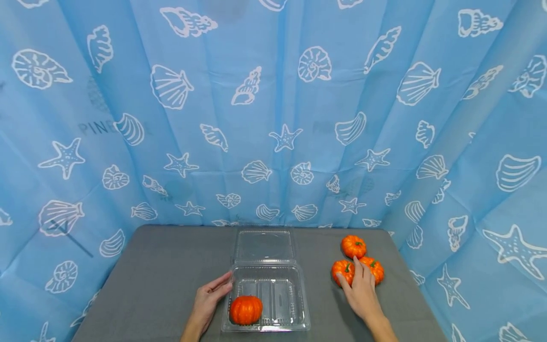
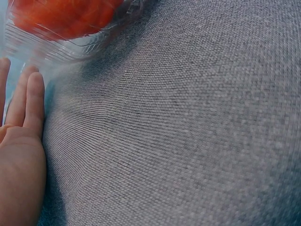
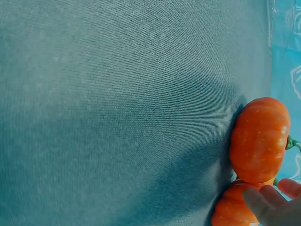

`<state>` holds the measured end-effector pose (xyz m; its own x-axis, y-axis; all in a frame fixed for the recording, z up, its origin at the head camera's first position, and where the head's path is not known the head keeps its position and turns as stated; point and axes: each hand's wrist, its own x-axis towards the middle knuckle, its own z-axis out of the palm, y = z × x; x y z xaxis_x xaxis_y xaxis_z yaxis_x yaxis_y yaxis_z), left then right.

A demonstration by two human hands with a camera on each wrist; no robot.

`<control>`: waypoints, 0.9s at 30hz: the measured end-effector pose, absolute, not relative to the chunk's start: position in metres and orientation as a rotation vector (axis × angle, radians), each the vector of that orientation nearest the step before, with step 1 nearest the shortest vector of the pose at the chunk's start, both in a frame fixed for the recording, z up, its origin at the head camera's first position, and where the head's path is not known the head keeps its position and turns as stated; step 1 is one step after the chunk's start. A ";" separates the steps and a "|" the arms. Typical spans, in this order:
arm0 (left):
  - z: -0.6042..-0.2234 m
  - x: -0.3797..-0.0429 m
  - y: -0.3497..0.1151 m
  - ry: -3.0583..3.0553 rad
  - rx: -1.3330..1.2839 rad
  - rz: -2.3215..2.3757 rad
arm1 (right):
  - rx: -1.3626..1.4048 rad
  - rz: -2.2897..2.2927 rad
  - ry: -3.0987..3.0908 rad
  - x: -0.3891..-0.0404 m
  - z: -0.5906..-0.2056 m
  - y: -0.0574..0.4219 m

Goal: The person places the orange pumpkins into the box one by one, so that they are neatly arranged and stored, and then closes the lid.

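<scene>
A clear plastic clamshell box (image 1: 304, 304) lies with its lid raised away at the back. In its near left corner sits an orange toy pumpkin (image 1: 246, 310). My left hand (image 1: 208, 299) rests at the box's left side, fingers straight in the left wrist view. On the right, my right hand (image 1: 362, 294) reaches over a cluster of small pumpkins: a left one (image 1: 337, 270) by the thumb, a right one (image 1: 378, 271) partly behind the fingers, and a back one (image 1: 353, 246) beyond the fingertips. In the right wrist view, the fingers are spread beside a pumpkin (image 3: 260, 139).
Grey cloth covers the table (image 1: 162, 266). A blue curtain (image 1: 282, 104) with white shell and starfish prints hangs behind it and along both sides. The box's transparent lid (image 1: 264, 244) lies toward the table's back edge.
</scene>
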<state>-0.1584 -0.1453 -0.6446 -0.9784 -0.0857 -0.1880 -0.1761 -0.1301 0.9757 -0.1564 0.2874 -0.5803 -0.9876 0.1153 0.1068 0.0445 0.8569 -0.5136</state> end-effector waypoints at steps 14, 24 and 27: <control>-0.645 -0.158 -0.146 2.026 -0.295 2.306 | -0.094 0.805 -2.662 -0.161 -0.594 0.288; -0.643 -0.158 -0.147 2.025 -0.279 2.305 | -0.183 0.883 -2.825 -0.164 -0.590 0.286; -0.643 -0.157 -0.145 2.011 -0.264 2.320 | -0.202 0.907 -2.861 -0.164 -0.591 0.285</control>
<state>-0.1571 -0.1454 -0.6434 -0.9835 -0.0669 -0.1681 -0.1569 -0.1474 0.9766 -0.1638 0.2850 -0.5910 -0.9821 0.1675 0.0863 0.0873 0.8100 -0.5799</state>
